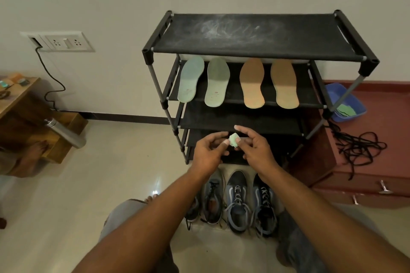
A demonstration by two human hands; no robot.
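One small pale-green wad is pinched between the fingers of the left hand and the right hand, before the shoe rack's lower shelves. It is squarish, so no long axis can be told. Two green insoles and two tan insoles are laid on the second shelf, and four shoes are lined up on the floor.

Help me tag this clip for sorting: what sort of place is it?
Probably a room in a home, at a shoe-storage spot: a black fabric-shelved shoe rack holding flat green insoles and tan insoles, blue-grey lace-up sneakers lined up on the pale tiled floor, and a white wall socket panel.
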